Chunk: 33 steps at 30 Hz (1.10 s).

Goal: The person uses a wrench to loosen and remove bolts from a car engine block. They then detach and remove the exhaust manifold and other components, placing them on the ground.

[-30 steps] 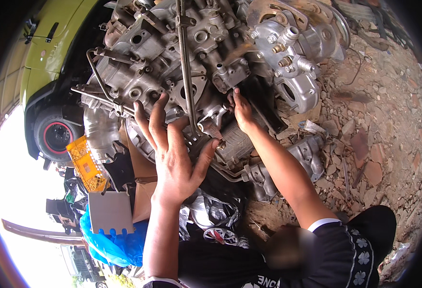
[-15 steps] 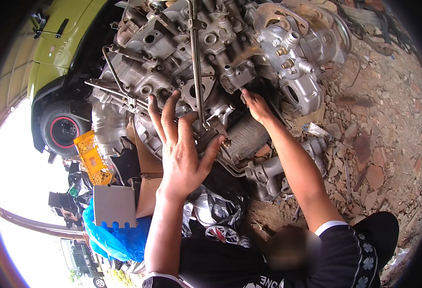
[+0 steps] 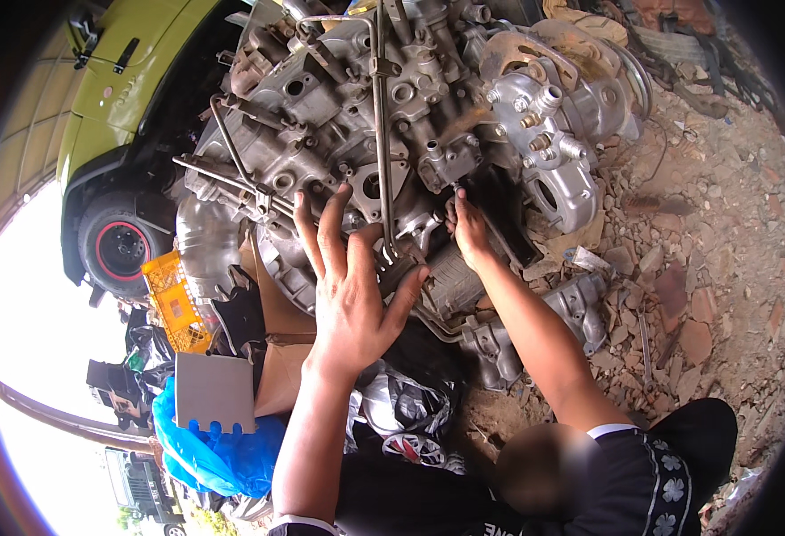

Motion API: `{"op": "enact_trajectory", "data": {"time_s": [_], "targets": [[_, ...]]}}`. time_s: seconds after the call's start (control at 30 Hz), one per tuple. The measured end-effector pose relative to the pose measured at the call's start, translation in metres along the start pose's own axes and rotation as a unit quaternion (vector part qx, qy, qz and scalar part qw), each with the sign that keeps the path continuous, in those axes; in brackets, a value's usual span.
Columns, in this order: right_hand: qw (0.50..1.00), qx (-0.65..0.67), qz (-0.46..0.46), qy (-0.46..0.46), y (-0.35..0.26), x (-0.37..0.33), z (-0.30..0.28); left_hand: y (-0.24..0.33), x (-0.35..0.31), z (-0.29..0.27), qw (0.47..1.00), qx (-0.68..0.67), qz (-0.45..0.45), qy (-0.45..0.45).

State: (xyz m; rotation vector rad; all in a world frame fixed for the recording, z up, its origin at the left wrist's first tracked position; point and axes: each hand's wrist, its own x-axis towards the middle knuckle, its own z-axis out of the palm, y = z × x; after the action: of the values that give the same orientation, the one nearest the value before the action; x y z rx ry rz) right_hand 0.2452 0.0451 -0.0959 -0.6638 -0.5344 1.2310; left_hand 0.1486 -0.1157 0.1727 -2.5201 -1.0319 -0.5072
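Observation:
A grey metal engine (image 3: 330,116) with many ports and castings fills the upper middle. My left hand (image 3: 349,290) is spread over its near side, fingers stretched apart and nothing gripped; its fingertips reach the casting left of a bent metal pipe (image 3: 381,116). To the right, my right hand (image 3: 469,228) is closed, thumb and fingers together at the lower edge of a small housing (image 3: 450,163) on the engine. Whatever is between those fingers is too small and dark to make out. Below the right hand lies a ribbed grey cylindrical part (image 3: 450,284).
Rubble and broken tiles (image 3: 696,339) cover the ground at right. Near my right forearm lies a grey metal manifold-like casting (image 3: 571,308). At left are a yellow crate (image 3: 175,299), cardboard (image 3: 285,375), a grey box (image 3: 214,391), blue plastic (image 3: 231,460) and a green vehicle (image 3: 111,89).
The view has shifted slightly, so the engine sits lower and a little to the right. Both hands keep nearly the same pose and places on the engine.

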Motion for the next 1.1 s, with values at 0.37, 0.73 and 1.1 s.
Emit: {"op": "enact_trajectory", "data": {"time_s": [0.37,0.73,1.1], "targets": [[0.979,0.136,0.064,0.14,-0.003,0.005,0.021,0.0,0.007,0.005,1.0,-0.021,0.0,0.004],[0.982,0.138,0.025,0.125,-0.002,0.002,0.042,0.001,0.006,0.002,1.0,-0.007,-0.006,-0.002],[0.991,0.074,-0.075,0.079,0.017,0.007,0.031,-0.003,0.003,0.004,1.0,-0.01,-0.012,0.0]]}}
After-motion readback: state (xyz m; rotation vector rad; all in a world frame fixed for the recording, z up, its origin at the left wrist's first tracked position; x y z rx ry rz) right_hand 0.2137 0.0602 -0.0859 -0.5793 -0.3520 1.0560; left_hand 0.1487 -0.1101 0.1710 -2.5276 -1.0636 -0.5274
